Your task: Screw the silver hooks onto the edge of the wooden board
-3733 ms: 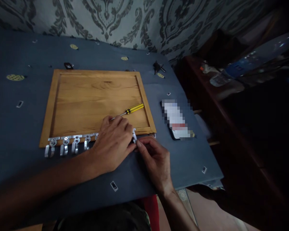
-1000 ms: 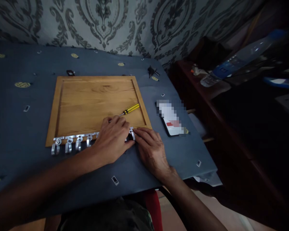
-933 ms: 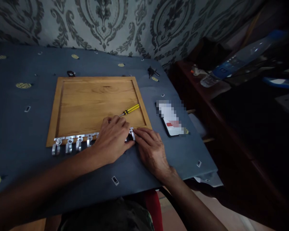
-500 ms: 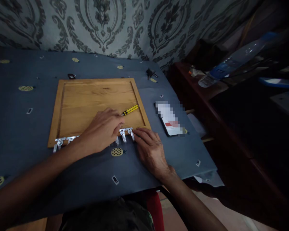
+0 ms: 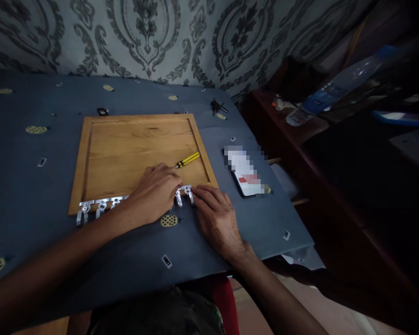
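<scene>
A rectangular wooden panel (image 5: 139,149) with a raised frame lies flat on the table. Along its near edge runs a row of silver metal hooks (image 5: 102,204), partly covered by my left forearm. My left hand (image 5: 156,193) is closed, fingers bent down over the row toward its right part; what the fingertips grip is hidden. Beside it, my right hand (image 5: 218,216) rests at the row's right end, its fingers stretched along the panel's near edge. A yellow-and-black screwdriver (image 5: 188,159) lies on the panel just beyond my left hand.
A blue pineapple-print cloth (image 5: 125,260) covers the table. To the right lies a phone (image 5: 240,174), its screen blurred. Keys (image 5: 218,108) and a small black object (image 5: 102,111) sit behind the panel. A water bottle (image 5: 317,102) leans on the dark red furniture at right.
My left hand and forearm have shifted slightly down, uncovering more hooks at the left, with the fingers closer over the right part of the row. My right hand stays at the panel's edge.
</scene>
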`<action>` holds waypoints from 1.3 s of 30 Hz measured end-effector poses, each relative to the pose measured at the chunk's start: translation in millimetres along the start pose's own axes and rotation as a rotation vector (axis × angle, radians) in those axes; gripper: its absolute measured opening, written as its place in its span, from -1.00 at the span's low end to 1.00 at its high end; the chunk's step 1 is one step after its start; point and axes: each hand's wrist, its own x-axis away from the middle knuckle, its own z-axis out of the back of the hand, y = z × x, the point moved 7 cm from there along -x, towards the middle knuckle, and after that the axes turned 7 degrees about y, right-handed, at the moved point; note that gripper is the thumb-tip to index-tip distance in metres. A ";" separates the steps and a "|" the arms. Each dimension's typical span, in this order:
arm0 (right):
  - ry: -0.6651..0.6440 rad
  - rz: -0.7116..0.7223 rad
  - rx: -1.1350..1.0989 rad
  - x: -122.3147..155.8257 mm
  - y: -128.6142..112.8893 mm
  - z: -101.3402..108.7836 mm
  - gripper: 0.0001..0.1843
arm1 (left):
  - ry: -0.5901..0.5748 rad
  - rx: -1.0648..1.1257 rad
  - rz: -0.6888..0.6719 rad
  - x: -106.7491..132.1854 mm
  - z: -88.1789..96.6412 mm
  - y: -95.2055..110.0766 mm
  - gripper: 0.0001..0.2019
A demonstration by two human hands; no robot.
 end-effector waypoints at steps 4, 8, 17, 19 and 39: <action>-0.004 -0.016 0.010 1.0 0.1 -1.0 -0.64 | 0.007 0.003 -0.004 -0.1 1.4 1.7 -0.75; -0.013 -0.024 0.001 1.6 1.2 -1.5 -0.62 | -0.012 -0.017 -0.002 -0.4 0.9 2.0 -0.73; -0.013 -0.017 -0.003 0.9 1.4 -0.1 -0.57 | 0.042 -0.021 -0.031 0.8 3.1 -1.6 -0.75; -0.005 -0.015 -0.006 1.0 1.4 0.0 -0.60 | 0.063 -0.018 -0.024 0.0 6.6 -4.8 -0.75; 0.181 0.265 0.107 10.7 18.6 -8.4 -0.65 | 0.566 -0.169 0.315 57.4 71.5 -165.4 -0.79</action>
